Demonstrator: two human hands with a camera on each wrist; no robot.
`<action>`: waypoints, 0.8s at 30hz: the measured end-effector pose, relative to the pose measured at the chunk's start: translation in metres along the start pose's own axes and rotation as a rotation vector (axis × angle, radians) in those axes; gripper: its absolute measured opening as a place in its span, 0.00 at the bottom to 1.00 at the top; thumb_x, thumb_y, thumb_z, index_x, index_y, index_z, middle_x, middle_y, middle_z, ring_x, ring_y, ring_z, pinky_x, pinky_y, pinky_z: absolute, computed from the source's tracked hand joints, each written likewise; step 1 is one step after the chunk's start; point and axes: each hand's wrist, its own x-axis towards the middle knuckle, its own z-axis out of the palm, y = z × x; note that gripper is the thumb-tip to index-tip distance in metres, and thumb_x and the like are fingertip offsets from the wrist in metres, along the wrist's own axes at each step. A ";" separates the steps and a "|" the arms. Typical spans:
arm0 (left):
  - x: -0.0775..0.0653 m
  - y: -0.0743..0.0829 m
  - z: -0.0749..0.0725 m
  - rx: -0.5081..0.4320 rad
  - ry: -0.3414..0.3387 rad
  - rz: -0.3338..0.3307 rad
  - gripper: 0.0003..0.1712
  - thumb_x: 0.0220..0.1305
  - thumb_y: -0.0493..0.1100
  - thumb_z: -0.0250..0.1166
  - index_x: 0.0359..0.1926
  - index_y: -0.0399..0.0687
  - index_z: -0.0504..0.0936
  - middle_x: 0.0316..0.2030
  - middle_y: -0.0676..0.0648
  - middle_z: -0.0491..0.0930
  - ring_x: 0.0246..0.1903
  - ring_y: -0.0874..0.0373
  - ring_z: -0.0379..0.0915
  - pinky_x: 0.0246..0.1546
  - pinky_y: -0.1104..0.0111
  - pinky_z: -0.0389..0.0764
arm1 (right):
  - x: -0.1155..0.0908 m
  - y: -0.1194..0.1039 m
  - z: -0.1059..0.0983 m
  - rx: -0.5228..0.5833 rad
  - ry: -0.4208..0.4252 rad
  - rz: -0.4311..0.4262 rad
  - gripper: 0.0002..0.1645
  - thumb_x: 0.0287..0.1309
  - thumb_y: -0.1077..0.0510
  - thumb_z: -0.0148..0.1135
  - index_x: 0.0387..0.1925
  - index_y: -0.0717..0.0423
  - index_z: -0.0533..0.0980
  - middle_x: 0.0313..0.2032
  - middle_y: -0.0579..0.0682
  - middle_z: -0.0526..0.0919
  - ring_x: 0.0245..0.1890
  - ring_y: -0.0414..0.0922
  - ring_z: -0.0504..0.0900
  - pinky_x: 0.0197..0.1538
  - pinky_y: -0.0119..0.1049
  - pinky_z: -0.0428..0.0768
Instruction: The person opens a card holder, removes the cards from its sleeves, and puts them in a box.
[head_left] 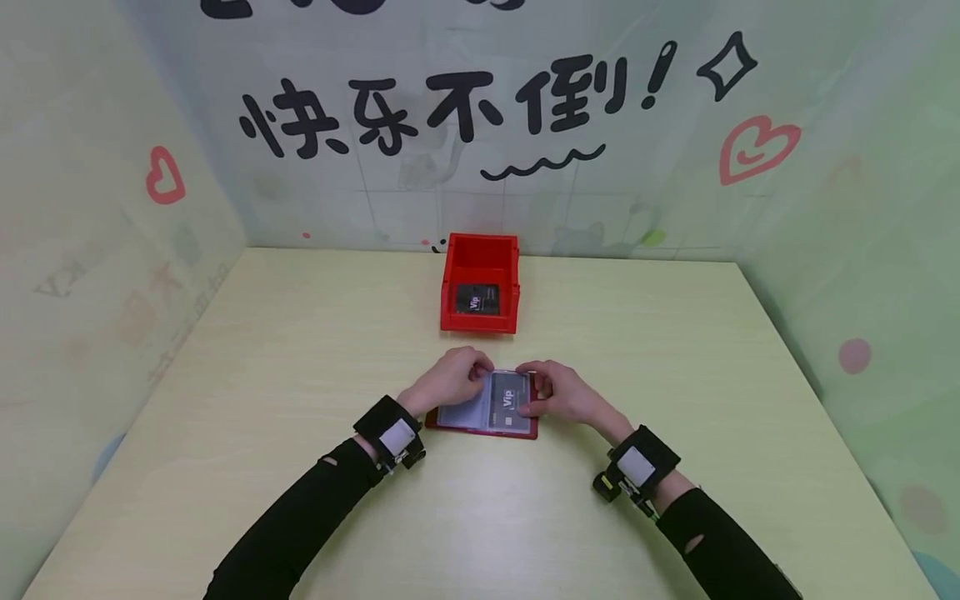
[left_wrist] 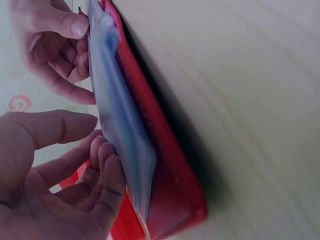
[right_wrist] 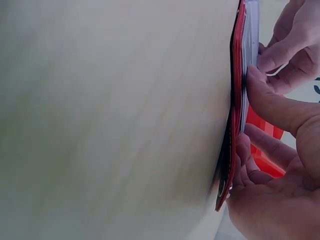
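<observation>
A red card holder [head_left: 534,430] lies open on the table, its clear plastic sleeves [head_left: 463,414] facing up. In the right-hand sleeve sits a dark grey card [head_left: 507,400] printed "Vip". My left hand [head_left: 453,377] pinches at the top edge of the sleeves near the middle; what lies between its fingertips is hidden. At the right edge, my right hand [head_left: 561,392] grips the holder, its thumb on the sleeve over the card and its fingers at the edge. The left wrist view shows the sleeves [left_wrist: 127,135] standing slightly off the red cover [left_wrist: 182,200].
Beyond the hands, a red plastic bin [head_left: 480,323] stands near the table's back edge, with a black "Vip" card [head_left: 477,298] inside. Printed cloth walls [head_left: 375,200] border the pale wooden table [head_left: 337,317] at the back and both sides.
</observation>
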 end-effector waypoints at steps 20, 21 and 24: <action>0.007 0.006 -0.002 -0.171 -0.054 -0.191 0.14 0.68 0.39 0.63 0.51 0.38 0.86 0.45 0.41 0.85 0.41 0.53 0.74 0.40 0.69 0.76 | 0.000 -0.001 -0.002 -0.032 -0.024 0.000 0.40 0.53 0.57 0.76 0.67 0.57 0.71 0.42 0.53 0.75 0.45 0.48 0.73 0.42 0.34 0.73; 0.007 0.006 -0.003 -0.174 -0.056 -0.192 0.14 0.68 0.40 0.63 0.51 0.39 0.86 0.46 0.41 0.85 0.41 0.53 0.74 0.40 0.69 0.75 | 0.000 0.000 -0.002 -0.035 -0.024 -0.005 0.40 0.53 0.57 0.76 0.67 0.58 0.71 0.42 0.54 0.75 0.45 0.48 0.73 0.42 0.34 0.73; 0.007 0.006 -0.003 -0.186 -0.062 -0.191 0.15 0.68 0.41 0.63 0.51 0.39 0.86 0.47 0.41 0.85 0.42 0.52 0.74 0.39 0.69 0.75 | 0.000 0.000 -0.002 -0.045 -0.022 -0.015 0.41 0.53 0.57 0.76 0.67 0.58 0.71 0.43 0.54 0.75 0.45 0.48 0.73 0.43 0.34 0.73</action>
